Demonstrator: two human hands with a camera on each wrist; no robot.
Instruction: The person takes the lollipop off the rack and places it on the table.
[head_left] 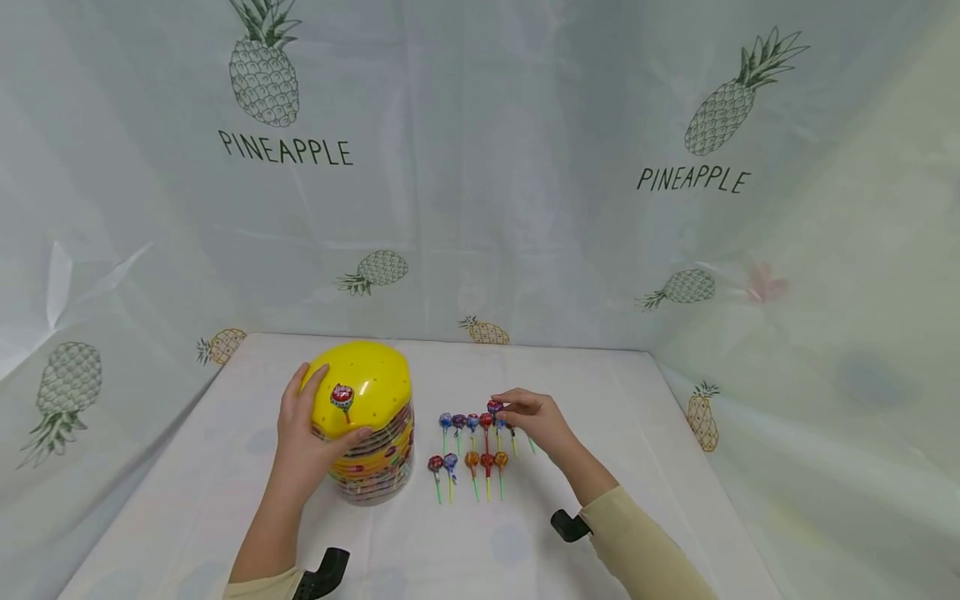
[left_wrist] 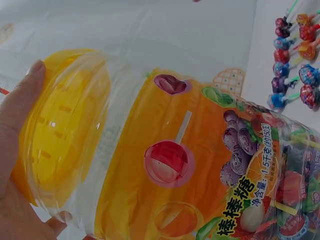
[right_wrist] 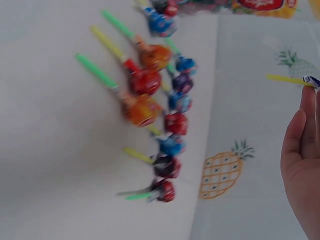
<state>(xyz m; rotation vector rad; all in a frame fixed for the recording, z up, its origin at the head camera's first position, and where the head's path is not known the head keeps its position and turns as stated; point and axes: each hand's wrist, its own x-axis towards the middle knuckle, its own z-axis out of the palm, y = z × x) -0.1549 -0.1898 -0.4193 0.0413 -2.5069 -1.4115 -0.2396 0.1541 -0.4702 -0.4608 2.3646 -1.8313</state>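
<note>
A tall clear lollipop jar (head_left: 378, 475) with a yellow lid (head_left: 375, 375) stands on the left of the table. My left hand (head_left: 303, 437) grips it at the lid, thumb across the front and fingers over the left side. The left wrist view shows its orange fruit label (left_wrist: 165, 130) and wrapped lollipops (left_wrist: 295, 190) inside, towards the bottom. My right hand (head_left: 536, 419) pinches a lollipop (head_left: 495, 407) in a dark wrapper above the far row; its yellow stick (right_wrist: 286, 79) pokes out in the right wrist view.
Right of the jar, several lollipops lie side by side in a far row (head_left: 472, 422). A nearer row has two lollipops (head_left: 450, 462), a gap, then three more (head_left: 487, 461). A pineapple-print sheet (head_left: 480, 208) hangs behind the white-covered table (head_left: 592, 392).
</note>
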